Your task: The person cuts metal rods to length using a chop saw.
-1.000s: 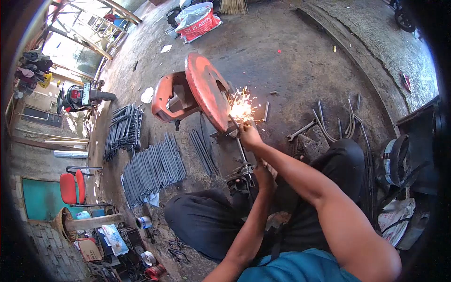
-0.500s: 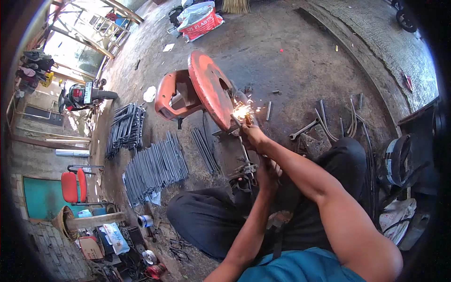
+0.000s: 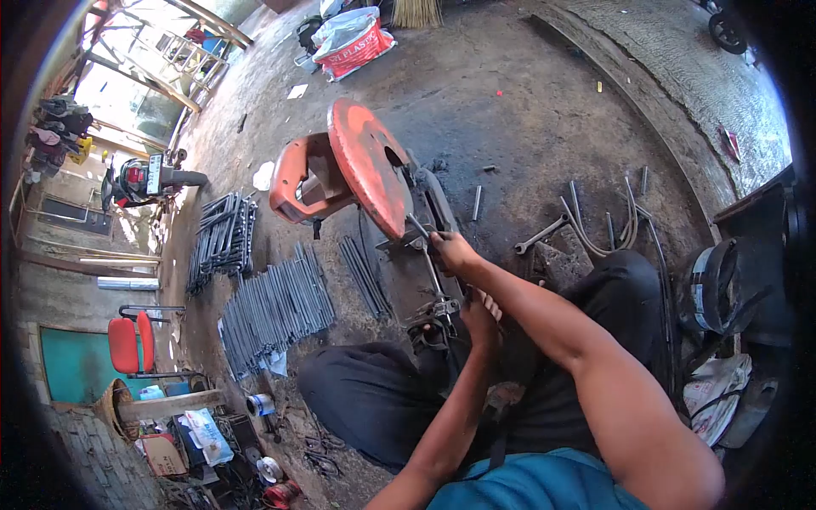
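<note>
A red cut-off saw point(image 3: 361, 166) with a round blade guard and an orange handle frame point(image 3: 285, 183) stands in front of me. My right hand point(image 3: 456, 254) pinches a short metal rod point(image 3: 417, 225) whose far end is close to the guard's lower edge. Nearer my body, my left hand point(image 3: 482, 319) is closed beside the saw's clamp screw point(image 3: 444, 306). What it grips is hidden by the fingers and wrist. No sparks show at the blade.
Cut metal rods point(image 3: 276, 306) lie in rows at the left, near a stack of welded black frames point(image 3: 223, 238). A wrench point(image 3: 541, 235) and bent tubes point(image 3: 629, 217) lie at the right. A red-and-white bag point(image 3: 353, 47) and a motorcycle point(image 3: 144, 177) stand farther off.
The bright sparks at the blade have gone. My right hand has shifted slightly left and down with the rod, and the saw stands a little lower in view.
</note>
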A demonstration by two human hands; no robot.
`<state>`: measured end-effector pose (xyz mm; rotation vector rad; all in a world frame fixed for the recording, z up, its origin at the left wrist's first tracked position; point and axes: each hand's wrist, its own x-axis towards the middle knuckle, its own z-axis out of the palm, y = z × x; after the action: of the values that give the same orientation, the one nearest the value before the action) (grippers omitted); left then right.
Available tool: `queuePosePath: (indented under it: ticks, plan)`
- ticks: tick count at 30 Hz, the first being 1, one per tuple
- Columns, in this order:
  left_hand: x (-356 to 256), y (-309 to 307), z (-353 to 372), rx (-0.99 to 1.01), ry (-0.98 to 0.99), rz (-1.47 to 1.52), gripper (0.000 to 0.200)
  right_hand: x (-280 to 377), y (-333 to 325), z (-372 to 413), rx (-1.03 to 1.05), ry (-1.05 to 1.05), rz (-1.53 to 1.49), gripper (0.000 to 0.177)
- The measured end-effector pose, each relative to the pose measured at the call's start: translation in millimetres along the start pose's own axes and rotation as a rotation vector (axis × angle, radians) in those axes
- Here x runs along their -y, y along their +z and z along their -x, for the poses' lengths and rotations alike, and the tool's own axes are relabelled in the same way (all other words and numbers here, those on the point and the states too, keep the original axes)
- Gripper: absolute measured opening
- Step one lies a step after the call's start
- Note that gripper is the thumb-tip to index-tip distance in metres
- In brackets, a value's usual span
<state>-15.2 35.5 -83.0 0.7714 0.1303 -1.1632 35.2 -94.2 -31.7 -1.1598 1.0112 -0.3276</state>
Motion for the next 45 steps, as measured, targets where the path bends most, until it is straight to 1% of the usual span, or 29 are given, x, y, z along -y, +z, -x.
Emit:
queuePosePath:
  ticks: [1, 2, 4, 5, 6, 7, 8, 9, 10, 11, 12, 13, 15, 17, 19, 21, 22, 23, 24, 25, 27, 29, 31, 34, 35, 38, 39, 41, 45]
  plan:
    - [-7, 21, 3, 0.260, -0.053, 0.178, 0.024, 2, -11, -1, 0.146, 0.104, -0.195, 0.035]
    - [-11, 43, 7, -0.196, 0.099, -0.377, 0.025, 3, -21, 0, 0.124, 0.118, -0.309, 0.034]
    - [-50, -17, -32, -0.464, 0.372, -0.709, 0.030, 1, -49, -6, 0.124, 0.110, -0.478, 0.033]
    - [-95, 16, -33, -0.663, 0.821, -0.693, 0.026, -3, -61, -11, 0.142, 0.095, -0.538, 0.032]
    - [-147, 16, -34, -0.669, 0.824, -0.609, 0.026, 16, -67, 7, 0.147, 0.091, -0.610, 0.030]
    - [-202, 63, -19, -0.730, 0.839, -0.387, 0.028, 19, -69, 12, 0.138, 0.096, -0.613, 0.030]
    - [-255, 51, -27, -0.616, 0.963, -0.479, 0.032, 22, -69, 14, 0.224, 0.126, -0.708, 0.030]
    - [-282, 101, -16, -0.645, 1.060, -0.416, 0.040, 27, -69, 17, 0.315, 0.152, -0.799, 0.031]
    - [-313, 125, -9, -0.475, 1.014, -0.463, 0.051, 33, -70, 24, 0.312, 0.189, -0.780, 0.027]
    - [-334, 155, -8, -0.383, 0.890, -0.477, 0.052, 33, -69, 25, 0.315, 0.182, -0.779, 0.027]
    - [-349, 179, -15, -0.288, 0.765, -0.490, 0.054, 33, -71, 24, 0.442, 0.156, -0.799, 0.025]
    - [-361, 188, -29, -0.279, 0.769, -0.489, 0.054, 34, -74, 23, 0.570, 0.130, -0.814, 0.024]
    - [-373, 199, -47, -0.051, 0.240, -0.812, 0.055, 40, -74, 25, 0.612, 0.147, -0.856, 0.021]
    - [-369, 202, -47, -0.044, 0.251, -0.859, 0.053, 45, -73, 27, 0.566, -0.051, -0.683, 0.024]
    - [-362, 208, -43, -0.041, 0.254, -0.902, 0.050, 54, -73, 28, 0.540, -0.054, -0.686, 0.025]
    - [-360, 210, -38, -0.010, 0.163, -0.797, 0.045, 64, -71, 29, 0.492, -0.138, -0.610, 0.026]
    - [-362, 207, -40, -0.016, 0.168, -0.797, 0.045, 71, -71, 31, 0.494, -0.147, -0.658, 0.029]
    - [-363, 203, -44, 0.002, 0.174, -0.716, 0.045, 79, -70, 34, 0.502, -0.150, -0.657, 0.029]
    - [-363, 202, -47, 0.022, 0.178, -0.634, 0.044, 88, -69, 39, 0.539, -0.190, -0.689, 0.029]
    - [-360, 207, -42, 0.024, 0.183, -0.636, 0.044, 97, -69, 45, 0.574, -0.230, -0.720, 0.029]
    - [-353, 216, -34, -0.018, 0.235, -0.674, 0.041, 118, -67, 57, 0.604, -0.219, -0.717, 0.031]
    - [-350, 216, -32, 0.015, 0.261, -0.660, 0.040, 140, -63, 72, 0.649, -0.328, -0.747, 0.033]
    - [-349, 217, -29, 0.011, 0.277, -0.674, 0.037, 160, -64, 90, 0.709, -0.352, -0.741, 0.034]
    - [-357, 209, -38, 0.025, 0.251, -0.613, 0.038, 173, -58, 100, 0.855, -0.462, -0.825, 0.029]
    - [-360, 207, -42, 0.013, 0.240, -0.614, 0.039, 176, -58, 103, 0.863, -0.469, -0.817, 0.029]
    - [-363, 201, -49, 0.033, 0.248, -0.613, 0.041, 175, -57, 104, 1.036, -0.453, -0.897, 0.029]
    - [-363, 203, -47, 0.044, 0.249, -0.619, 0.041, 176, -57, 106, 1.039, -0.458, -0.892, 0.029]
    - [-359, 205, -45, 0.040, 0.270, -0.625, 0.042, 177, -57, 111, 1.093, -0.377, -0.955, 0.028]
    - [-355, 212, -34, -0.027, 0.269, -0.635, 0.042, 180, -54, 117, 1.159, -0.348, -0.977, 0.029]
